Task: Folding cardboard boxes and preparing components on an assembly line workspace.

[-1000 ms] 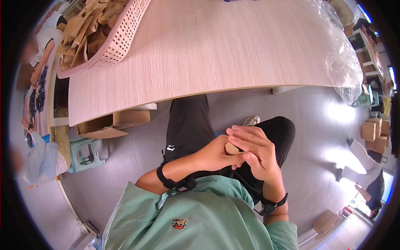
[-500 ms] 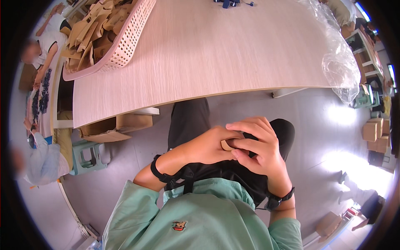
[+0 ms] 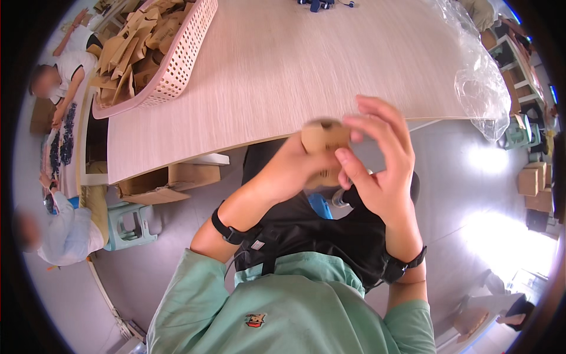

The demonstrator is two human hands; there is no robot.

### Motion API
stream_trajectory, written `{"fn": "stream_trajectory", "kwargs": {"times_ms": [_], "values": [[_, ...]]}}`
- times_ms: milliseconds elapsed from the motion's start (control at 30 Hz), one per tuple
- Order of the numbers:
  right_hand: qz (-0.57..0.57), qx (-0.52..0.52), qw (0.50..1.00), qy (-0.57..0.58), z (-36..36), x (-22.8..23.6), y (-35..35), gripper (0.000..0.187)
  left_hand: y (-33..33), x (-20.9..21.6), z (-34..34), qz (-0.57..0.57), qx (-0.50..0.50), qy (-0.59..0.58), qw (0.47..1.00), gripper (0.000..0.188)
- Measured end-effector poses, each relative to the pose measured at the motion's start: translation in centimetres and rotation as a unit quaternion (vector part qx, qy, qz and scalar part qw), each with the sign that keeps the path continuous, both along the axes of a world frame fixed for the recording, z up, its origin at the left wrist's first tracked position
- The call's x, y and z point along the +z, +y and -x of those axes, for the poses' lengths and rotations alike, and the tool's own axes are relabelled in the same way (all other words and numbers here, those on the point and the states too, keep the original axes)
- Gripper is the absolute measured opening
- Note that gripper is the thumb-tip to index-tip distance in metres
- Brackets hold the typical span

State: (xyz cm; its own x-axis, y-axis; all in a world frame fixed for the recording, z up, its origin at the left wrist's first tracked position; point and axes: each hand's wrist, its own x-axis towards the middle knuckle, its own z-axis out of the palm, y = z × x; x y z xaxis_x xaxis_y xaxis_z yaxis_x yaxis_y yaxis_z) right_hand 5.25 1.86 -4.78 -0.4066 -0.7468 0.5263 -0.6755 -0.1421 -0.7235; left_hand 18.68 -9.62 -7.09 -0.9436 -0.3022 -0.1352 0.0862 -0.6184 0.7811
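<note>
My left hand (image 3: 289,174) grips a small brown cardboard piece (image 3: 321,139) with a rounded top and dark printing, near the table's front edge. The piece is smeared by motion, and part of it is hidden by my fingers. To its right, my right hand (image 3: 386,171) is raised with thumb and fingers spread; its fingertips are close to the cardboard, and I cannot tell whether they touch it. Below the hands, a blue item (image 3: 319,205) and a clear rounded item (image 3: 340,199) show over my dark trousers, their kind unclear.
A pink perforated basket (image 3: 187,56) full of folded brown cardboard stands at the table's left. Clear plastic film (image 3: 483,88) hangs over the right edge of the table (image 3: 330,65). Under it sits an open carton (image 3: 156,186). Other people sit at the left beside a green stool (image 3: 127,227).
Both hands have risen from above my lap toward the table edge. The cardboard piece, mostly hidden before, now shows in my left hand. My right hand's fingers have spread.
</note>
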Motion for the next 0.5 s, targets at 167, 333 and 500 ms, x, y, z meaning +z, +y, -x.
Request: {"fn": "stream_trajectory", "kwargs": {"times_ms": [167, 333, 500], "values": [[0.093, 0.003, 0.995, 0.036, 0.0, -0.3, -1.4, 0.037, -1.5, 1.0, 1.3, -0.141, 0.125, 0.066, 0.980, 0.043], [0.037, 0.033, 0.993, 0.110, 0.1, -1.1, -1.9, 0.036, -1.4, 1.1, 1.6, -0.151, 0.139, 0.035, 0.978, 0.037], [0.017, 0.047, 0.994, 0.099, 0.4, -1.4, -1.8, 0.031, -0.6, 1.2, 2.2, -0.183, 0.186, -0.013, 0.965, 0.034]]}}
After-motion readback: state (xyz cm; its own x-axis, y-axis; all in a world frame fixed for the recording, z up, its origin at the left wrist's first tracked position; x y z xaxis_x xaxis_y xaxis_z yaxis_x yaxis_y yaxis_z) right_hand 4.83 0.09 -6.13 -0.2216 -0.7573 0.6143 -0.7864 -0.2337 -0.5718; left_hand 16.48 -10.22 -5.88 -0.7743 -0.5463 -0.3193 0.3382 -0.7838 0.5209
